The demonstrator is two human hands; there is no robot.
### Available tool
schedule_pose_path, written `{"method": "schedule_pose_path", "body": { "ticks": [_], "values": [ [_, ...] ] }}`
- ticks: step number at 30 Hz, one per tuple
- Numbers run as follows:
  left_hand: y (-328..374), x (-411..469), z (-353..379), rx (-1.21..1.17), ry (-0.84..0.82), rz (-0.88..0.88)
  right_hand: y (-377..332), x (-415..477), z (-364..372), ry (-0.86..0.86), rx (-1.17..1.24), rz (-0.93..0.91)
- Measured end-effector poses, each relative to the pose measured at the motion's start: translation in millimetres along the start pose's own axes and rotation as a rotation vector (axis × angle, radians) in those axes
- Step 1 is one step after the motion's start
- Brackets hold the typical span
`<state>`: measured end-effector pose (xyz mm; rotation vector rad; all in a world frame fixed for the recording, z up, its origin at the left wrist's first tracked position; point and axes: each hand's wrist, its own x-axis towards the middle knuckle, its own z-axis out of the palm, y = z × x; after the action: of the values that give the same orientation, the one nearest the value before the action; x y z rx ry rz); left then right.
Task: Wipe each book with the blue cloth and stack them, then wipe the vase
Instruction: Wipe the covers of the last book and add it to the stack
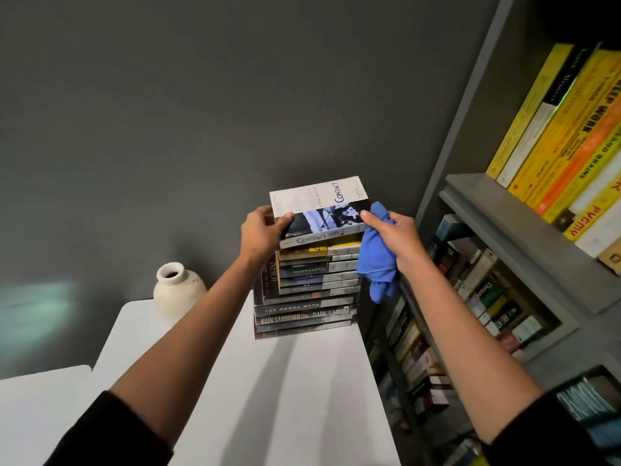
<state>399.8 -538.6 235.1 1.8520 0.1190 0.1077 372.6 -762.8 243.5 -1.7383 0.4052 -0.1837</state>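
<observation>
A paperback titled Contact (322,210) is held just above a tall stack of books (305,297) on the white table (268,381). My left hand (260,232) grips the book's left edge. My right hand (391,235) holds the bunched blue cloth (378,264) and its thumb touches the book's right edge. The cloth hangs down beside the stack's right side. A cream ceramic vase (178,287) stands upright at the table's far left corner, apart from the stack.
A grey bookshelf (497,210) packed with books fills the right side, close to the table's right edge. A dark grey wall is behind the table. A second white surface (40,398) lies at the lower left.
</observation>
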Motion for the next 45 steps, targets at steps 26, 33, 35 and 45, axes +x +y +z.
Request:
{"method": "schedule_pose_path", "body": {
  "ticks": [26, 33, 35, 45],
  "values": [
    [-16, -9, 3, 0.500, -0.104, 0.244, 20, 5, -16, 0.008, -0.812, -0.509],
    [-22, -6, 5, 0.508, -0.090, 0.270, 25, 5, -15, 0.008, -0.876, -0.547],
    [-24, -6, 7, 0.513, -0.079, 0.275, 26, 5, -15, 0.011, -0.891, -0.552],
    [-25, -10, 3, 0.516, -0.109, 0.319, 33, 4, -20, 0.002, -0.744, -0.510]
  ]
}}
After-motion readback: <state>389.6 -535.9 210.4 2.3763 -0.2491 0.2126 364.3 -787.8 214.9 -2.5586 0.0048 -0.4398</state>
